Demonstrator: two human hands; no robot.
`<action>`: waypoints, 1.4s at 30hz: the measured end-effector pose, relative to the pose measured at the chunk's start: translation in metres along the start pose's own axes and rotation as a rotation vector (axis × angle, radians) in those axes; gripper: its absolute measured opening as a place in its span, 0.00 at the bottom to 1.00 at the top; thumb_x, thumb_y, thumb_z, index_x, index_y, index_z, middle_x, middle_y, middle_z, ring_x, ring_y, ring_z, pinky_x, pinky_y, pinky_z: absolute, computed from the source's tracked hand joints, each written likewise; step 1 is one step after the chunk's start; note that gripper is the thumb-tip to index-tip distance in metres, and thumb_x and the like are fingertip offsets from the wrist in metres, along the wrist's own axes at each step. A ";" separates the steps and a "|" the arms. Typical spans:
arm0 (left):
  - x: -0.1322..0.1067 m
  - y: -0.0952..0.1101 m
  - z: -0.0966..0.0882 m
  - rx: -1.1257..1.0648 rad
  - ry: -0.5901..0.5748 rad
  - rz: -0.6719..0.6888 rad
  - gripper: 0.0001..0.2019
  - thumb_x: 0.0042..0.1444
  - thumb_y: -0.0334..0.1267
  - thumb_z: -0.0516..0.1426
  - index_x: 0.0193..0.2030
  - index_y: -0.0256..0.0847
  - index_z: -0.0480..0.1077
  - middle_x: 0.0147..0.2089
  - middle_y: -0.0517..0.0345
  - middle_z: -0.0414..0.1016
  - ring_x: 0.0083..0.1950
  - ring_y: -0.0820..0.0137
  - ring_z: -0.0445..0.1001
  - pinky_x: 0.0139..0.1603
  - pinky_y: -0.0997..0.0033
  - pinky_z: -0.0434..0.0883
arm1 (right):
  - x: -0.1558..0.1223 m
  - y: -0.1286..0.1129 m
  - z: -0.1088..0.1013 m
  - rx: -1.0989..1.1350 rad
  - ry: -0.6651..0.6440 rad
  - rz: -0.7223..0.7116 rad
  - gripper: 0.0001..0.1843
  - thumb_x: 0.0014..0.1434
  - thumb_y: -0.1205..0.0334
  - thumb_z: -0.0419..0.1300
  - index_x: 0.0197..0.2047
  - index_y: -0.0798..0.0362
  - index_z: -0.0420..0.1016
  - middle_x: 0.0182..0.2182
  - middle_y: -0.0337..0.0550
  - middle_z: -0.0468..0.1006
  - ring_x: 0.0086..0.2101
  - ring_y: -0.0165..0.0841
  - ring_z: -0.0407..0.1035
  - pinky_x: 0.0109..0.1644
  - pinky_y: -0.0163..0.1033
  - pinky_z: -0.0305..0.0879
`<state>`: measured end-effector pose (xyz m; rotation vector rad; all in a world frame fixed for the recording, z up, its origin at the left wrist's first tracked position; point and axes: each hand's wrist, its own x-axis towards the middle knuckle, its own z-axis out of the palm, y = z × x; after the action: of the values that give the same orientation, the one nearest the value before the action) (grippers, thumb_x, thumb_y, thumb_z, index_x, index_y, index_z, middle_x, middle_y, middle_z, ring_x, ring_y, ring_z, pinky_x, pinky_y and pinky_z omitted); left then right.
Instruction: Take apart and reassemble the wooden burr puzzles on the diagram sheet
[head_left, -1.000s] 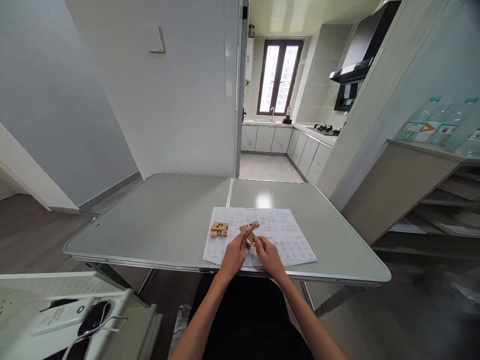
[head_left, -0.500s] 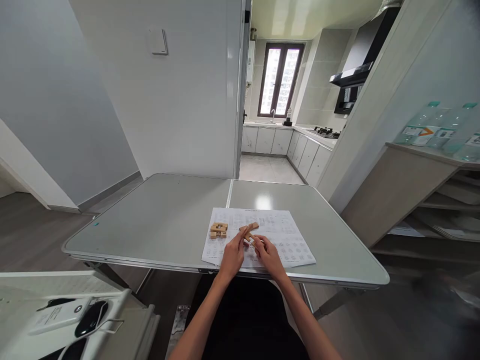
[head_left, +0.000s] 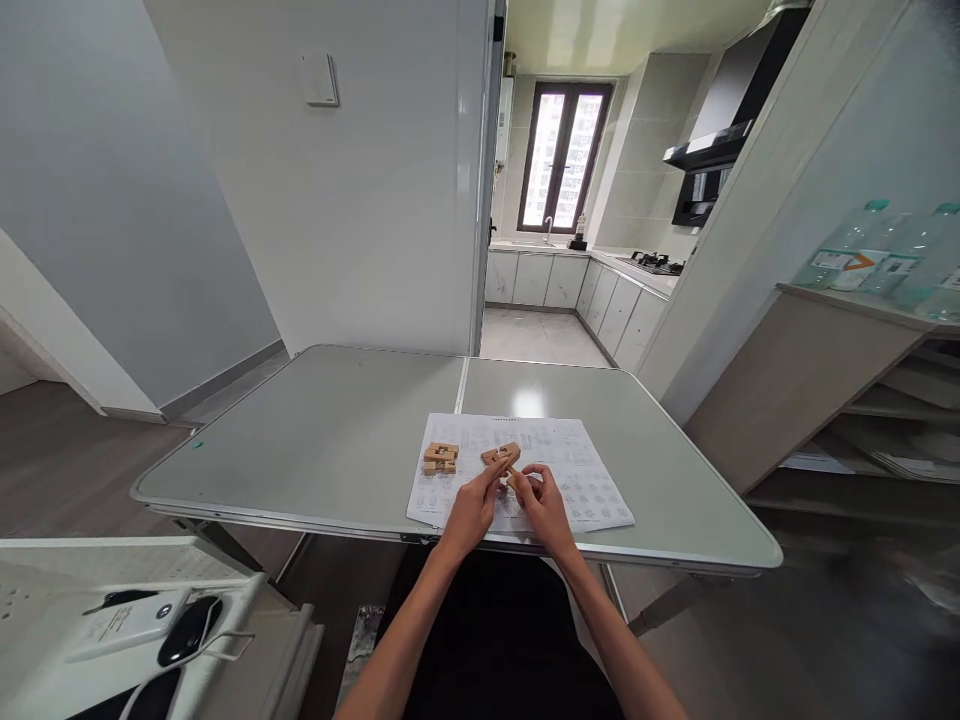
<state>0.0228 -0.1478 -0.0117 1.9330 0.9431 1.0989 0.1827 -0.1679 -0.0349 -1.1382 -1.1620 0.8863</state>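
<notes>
My left hand and my right hand meet over a printed paper sheet. The fingers of both are closed round a small wooden puzzle piece, mostly hidden by them. Just past the fingertips, more light-brown wooden puzzle pieces lie on the sheet. To the left of my hands sits a small group of notched wooden blocks, set close together. Rows of small diagrams cover the paper.
The grey-green folding table has a seam down its middle. At lower left, a white cabinet holds a white box and a dark glossy object. Plastic bottles stand on a shelf unit at right.
The puzzle piece between my hands has turned, and less of it shows now. My right fingers are more curled. The whole view has shifted slightly.
</notes>
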 end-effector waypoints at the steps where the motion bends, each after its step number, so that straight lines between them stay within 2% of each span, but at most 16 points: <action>1: 0.000 0.002 0.000 -0.012 -0.022 0.014 0.23 0.73 0.38 0.51 0.72 0.52 0.66 0.68 0.55 0.75 0.57 0.63 0.82 0.62 0.59 0.76 | 0.000 0.001 0.000 0.000 0.001 0.000 0.22 0.65 0.36 0.60 0.44 0.47 0.64 0.22 0.30 0.70 0.23 0.32 0.63 0.29 0.36 0.61; 5: 0.000 0.008 0.000 -0.042 -0.064 0.042 0.23 0.73 0.39 0.51 0.72 0.52 0.66 0.69 0.55 0.75 0.63 0.61 0.79 0.65 0.57 0.74 | 0.001 0.003 -0.001 0.006 -0.002 0.002 0.22 0.66 0.37 0.59 0.45 0.47 0.64 0.23 0.32 0.72 0.24 0.33 0.65 0.29 0.37 0.63; 12: 0.001 0.004 -0.003 -0.006 0.038 -0.013 0.18 0.74 0.42 0.51 0.65 0.47 0.71 0.62 0.51 0.80 0.59 0.59 0.80 0.62 0.56 0.75 | 0.001 0.004 0.001 0.049 -0.065 -0.016 0.20 0.68 0.40 0.58 0.49 0.47 0.64 0.27 0.35 0.75 0.26 0.33 0.67 0.32 0.38 0.66; 19: 0.000 0.010 -0.002 -0.014 -0.008 -0.012 0.16 0.73 0.42 0.52 0.63 0.49 0.72 0.56 0.54 0.83 0.55 0.59 0.82 0.58 0.58 0.76 | 0.002 0.005 0.000 0.076 -0.088 -0.018 0.18 0.68 0.42 0.59 0.47 0.46 0.63 0.31 0.37 0.77 0.29 0.33 0.69 0.33 0.38 0.67; 23: -0.001 0.013 -0.003 -0.014 -0.002 -0.015 0.15 0.73 0.43 0.52 0.60 0.47 0.72 0.54 0.53 0.83 0.54 0.60 0.82 0.58 0.60 0.76 | 0.002 0.005 0.001 0.076 -0.095 -0.018 0.19 0.67 0.41 0.60 0.47 0.46 0.62 0.30 0.36 0.77 0.29 0.34 0.70 0.33 0.39 0.67; 33: -0.003 0.005 0.001 -0.016 0.037 -0.046 0.11 0.73 0.44 0.52 0.54 0.45 0.72 0.49 0.52 0.84 0.49 0.59 0.84 0.51 0.61 0.78 | 0.004 0.010 0.000 0.028 -0.117 -0.031 0.20 0.67 0.40 0.60 0.46 0.46 0.62 0.29 0.37 0.78 0.26 0.34 0.69 0.33 0.39 0.68; 37: -0.003 0.001 0.002 -0.007 0.083 -0.067 0.10 0.72 0.43 0.53 0.53 0.46 0.71 0.48 0.52 0.85 0.47 0.59 0.84 0.50 0.60 0.77 | 0.003 0.010 0.002 -0.029 -0.134 -0.052 0.19 0.68 0.41 0.59 0.46 0.46 0.61 0.30 0.37 0.79 0.27 0.34 0.71 0.34 0.40 0.70; 42: 0.000 -0.008 0.002 -0.015 0.231 -0.129 0.10 0.72 0.45 0.53 0.52 0.44 0.70 0.46 0.50 0.85 0.48 0.58 0.84 0.51 0.60 0.76 | 0.010 0.011 -0.005 -0.183 -0.119 -0.082 0.16 0.73 0.43 0.51 0.48 0.47 0.62 0.33 0.41 0.80 0.27 0.36 0.72 0.34 0.42 0.71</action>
<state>0.0226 -0.1441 -0.0190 1.7325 1.1636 1.2668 0.1899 -0.1572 -0.0438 -1.1883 -1.4003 0.8054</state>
